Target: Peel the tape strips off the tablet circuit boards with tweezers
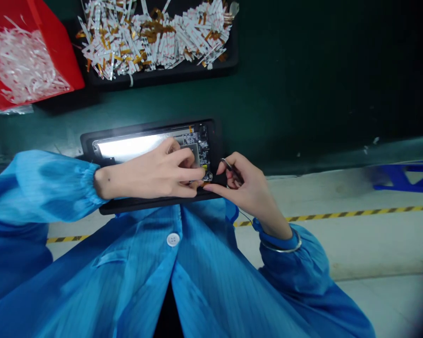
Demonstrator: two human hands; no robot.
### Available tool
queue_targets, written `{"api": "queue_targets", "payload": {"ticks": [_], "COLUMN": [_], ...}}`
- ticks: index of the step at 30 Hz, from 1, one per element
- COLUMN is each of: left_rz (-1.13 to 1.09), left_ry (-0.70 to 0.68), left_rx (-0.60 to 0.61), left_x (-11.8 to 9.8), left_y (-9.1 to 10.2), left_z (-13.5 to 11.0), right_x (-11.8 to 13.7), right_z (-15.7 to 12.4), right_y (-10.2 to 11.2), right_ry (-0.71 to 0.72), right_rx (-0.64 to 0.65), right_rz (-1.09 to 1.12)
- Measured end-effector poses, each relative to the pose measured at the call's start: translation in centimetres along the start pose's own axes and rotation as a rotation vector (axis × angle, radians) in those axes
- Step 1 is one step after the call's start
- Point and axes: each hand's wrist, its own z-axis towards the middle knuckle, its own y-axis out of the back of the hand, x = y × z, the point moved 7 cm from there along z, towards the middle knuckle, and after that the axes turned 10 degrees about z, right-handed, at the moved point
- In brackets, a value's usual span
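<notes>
An opened tablet (pixel 127 146) lies in a black tray (pixel 216 141), its bright silver panel and circuit board (pixel 203 149) facing up. My left hand (pixel 155 169) reaches over it with bent fingers, the fingertips closed together at the board's near right corner. What they pinch there is hidden. My right hand (pixel 248 183) is at the tray's right end, its fingers curled round a slim metal tool that looks like tweezers (pixel 227 164). Its thumb tip touches a small orange-brown strip (pixel 205 184) close to my left fingertips.
Behind the tablet, a black bin (pixel 162 75) holds a heap of white and orange strips (pixel 155 37). At the far left stands a red box (pixel 61 51) with clear plastic scraps. The green table's (pixel 303 94) near edge runs across the right, with a blue frame (pixel 402 178) beyond it.
</notes>
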Motion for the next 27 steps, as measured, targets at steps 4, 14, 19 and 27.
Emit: {"api": "queue_targets", "payload": {"ticks": [4,14,19,27], "left_rz": [-0.324,-0.386,-0.184,0.009], "left_ry": [0.19,0.414,0.357,0.246], "left_rx": [-0.075,-0.133,-0.057,0.008], "left_x": [1.5,1.9,0.8,-0.4], "left_y": [0.1,-0.6,0.0,0.6], "left_z": [-0.5,-0.4,0.9,2.9], "right_x": [0.1,0.5,0.9,3.5], "right_z": [-0.3,-0.6,-1.3,-2.5], "right_y": [-0.1,-0.4,0.4,3.9], "right_ry": [0.006,0.084,0.125,0.295], "right_rx": [-0.025,-0.142,-0.129,-0.395], "right_rz": [-0.011,-0.155,-0.069,0.112]}}
